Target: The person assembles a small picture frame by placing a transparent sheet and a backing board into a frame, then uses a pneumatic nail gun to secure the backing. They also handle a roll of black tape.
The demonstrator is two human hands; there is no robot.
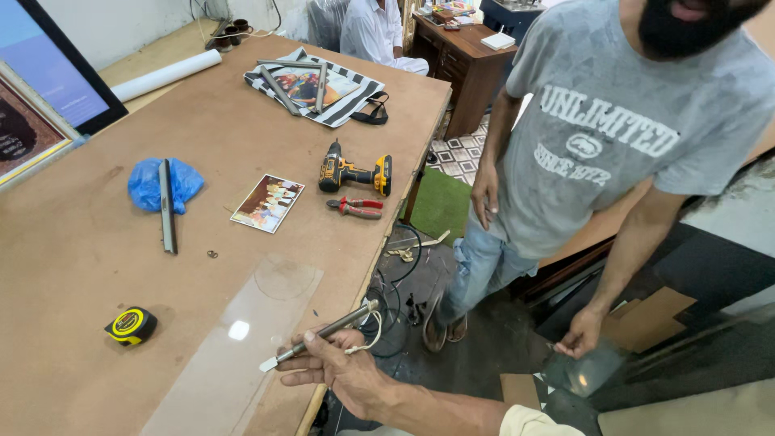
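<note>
My right hand (343, 371) reaches in from the lower right and holds a slim metal glass-cutting tool (319, 335) with a white cord at its end. The tool's tip rests at the right edge of a clear glass sheet (242, 347) lying flat on the brown worktable (97, 242). My left hand is out of view. A second person in a grey t-shirt (613, 129) stands to the right of the table, and that person's lowered hand (580, 335) touches a small glass pane (585, 371) near the floor.
On the table lie a yellow tape measure (131, 324), a photo print (268, 203), a yellow-black cordless drill (353, 172), red pliers (355, 208), a blue bag (165, 184) under a metal bar, a white roll (165, 75) and a striped cloth (323, 89). Cables hang off the table edge.
</note>
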